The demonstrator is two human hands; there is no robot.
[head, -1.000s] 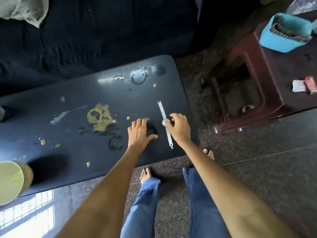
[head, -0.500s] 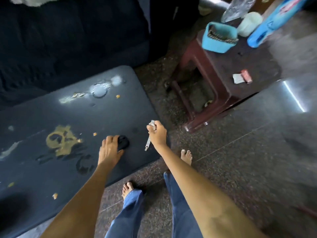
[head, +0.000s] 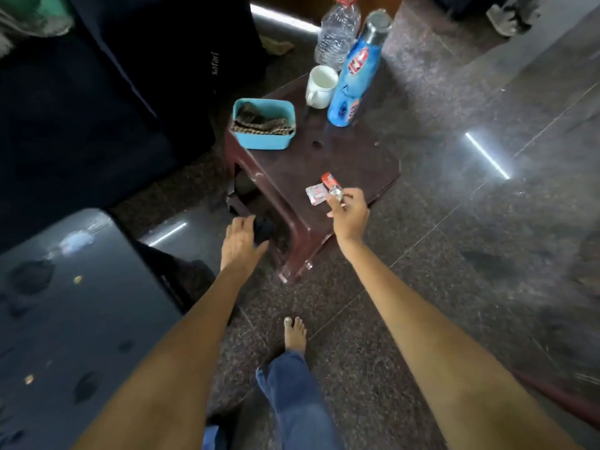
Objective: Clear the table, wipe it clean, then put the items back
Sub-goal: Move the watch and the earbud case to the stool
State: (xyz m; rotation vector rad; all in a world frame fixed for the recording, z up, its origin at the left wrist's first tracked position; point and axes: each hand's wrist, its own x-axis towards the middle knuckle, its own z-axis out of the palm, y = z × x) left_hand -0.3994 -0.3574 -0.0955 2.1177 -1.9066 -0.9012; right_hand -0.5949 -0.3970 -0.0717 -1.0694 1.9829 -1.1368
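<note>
Watch (head: 337, 192) pinched in right hand (head: 349, 216) grip, above stool (head: 324, 157).

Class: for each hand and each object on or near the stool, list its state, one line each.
Right hand: shut on watch, over stool.
Left hand: holding a dark object, unclear.
Mug: upright, empty.
Blue bottle: upright.
Clear bottle: upright, capped.
Table: dirty.

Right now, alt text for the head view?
The right hand holds a silver watch over the near edge of a dark red plastic stool, beside two small sachets. The left hand carries a small dark object toward it. The stool also holds a teal box, white mug and blue bottle.
</note>
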